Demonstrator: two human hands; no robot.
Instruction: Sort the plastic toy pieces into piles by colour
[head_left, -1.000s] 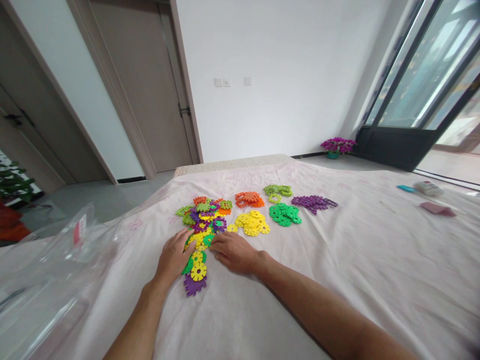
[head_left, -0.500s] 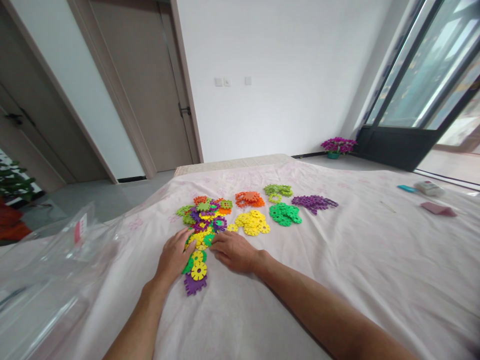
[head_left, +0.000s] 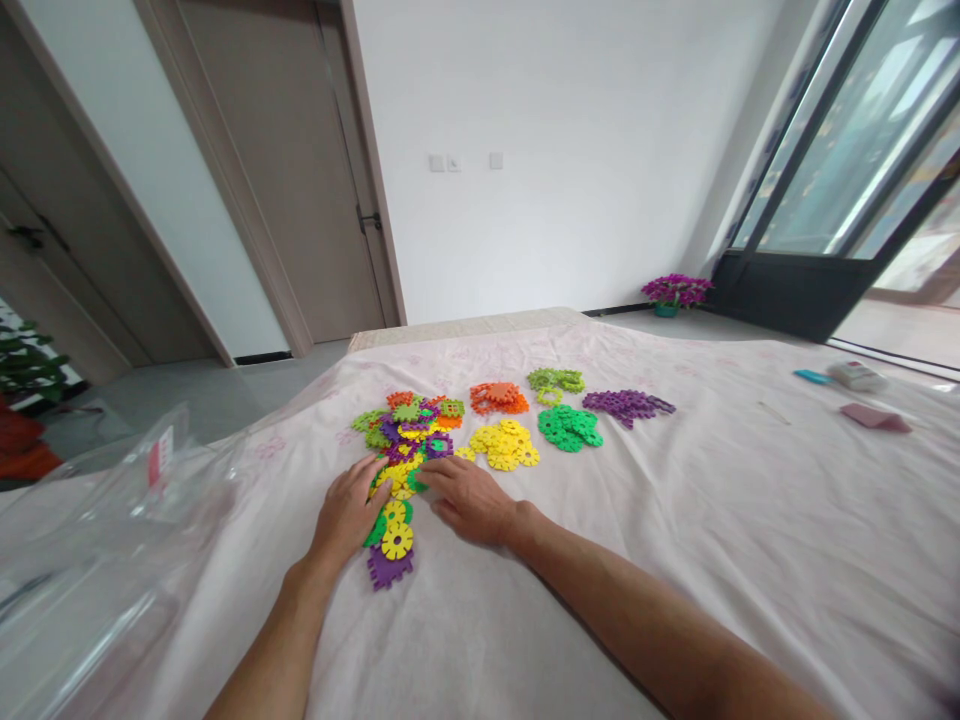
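Observation:
A mixed pile of plastic interlocking pieces (head_left: pixel 401 430) in yellow, purple, green and orange lies on the bed-like cloth. My left hand (head_left: pixel 351 508) rests along the pile's left side, fingers apart, touching the yellow and green discs. From the right, my right hand (head_left: pixel 469 495) reaches in with bent fingers, its fingertips closed at the edge of a green disc (head_left: pixel 415 481). Nearer to me lie a yellow disc (head_left: pixel 397 541) and a purple square piece (head_left: pixel 390 568). To the right are heaps of yellow discs (head_left: pixel 504 446) and green discs (head_left: pixel 570 428).
Farther back are heaps of orange pieces (head_left: pixel 499 397), light green pieces (head_left: pixel 555 380) and purple pieces (head_left: pixel 628 405). Clear plastic bags (head_left: pixel 112 540) lie at left. A pink cloth (head_left: pixel 876 416) and a white object (head_left: pixel 857 376) lie at far right.
My right hand has shifted slightly left and its fingertips reach farther over the pile. My left hand and the sorted heaps stay about where they were.

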